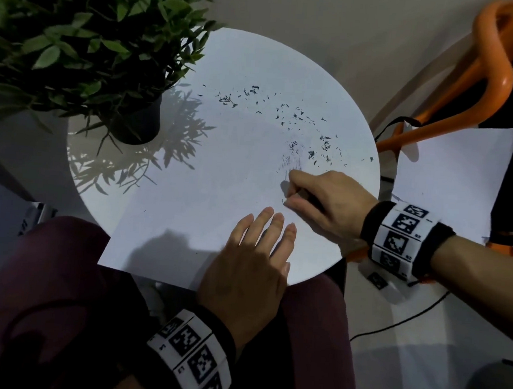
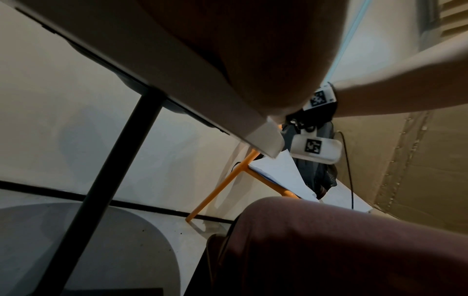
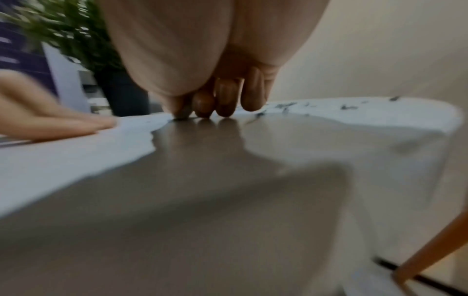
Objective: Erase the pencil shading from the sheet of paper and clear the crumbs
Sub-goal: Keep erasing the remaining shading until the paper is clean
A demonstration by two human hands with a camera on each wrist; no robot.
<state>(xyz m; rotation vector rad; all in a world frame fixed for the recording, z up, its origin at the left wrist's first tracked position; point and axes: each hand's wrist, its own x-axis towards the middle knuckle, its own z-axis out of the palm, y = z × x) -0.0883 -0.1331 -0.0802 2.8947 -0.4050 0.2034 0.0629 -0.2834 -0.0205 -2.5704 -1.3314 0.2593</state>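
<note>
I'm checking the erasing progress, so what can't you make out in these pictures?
- Dark eraser: head view, mostly hidden inside the right hand; right wrist view is blurred.
- Faint pencil shading: too small to judge what remains.
- Left hand: left wrist view shows only the palm; fingers hidden.

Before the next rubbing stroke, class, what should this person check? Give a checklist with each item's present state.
1. Left hand flat on the sheet of paper, steadying it: ok.
2. Right hand grips the eraser: ok.
3. Pencil shading gone: not ok, faint marks remain.
4. Crumbs cleared: not ok, scattered beyond the hand.
5. Potted plant clear of the rubbing area: ok.
</note>
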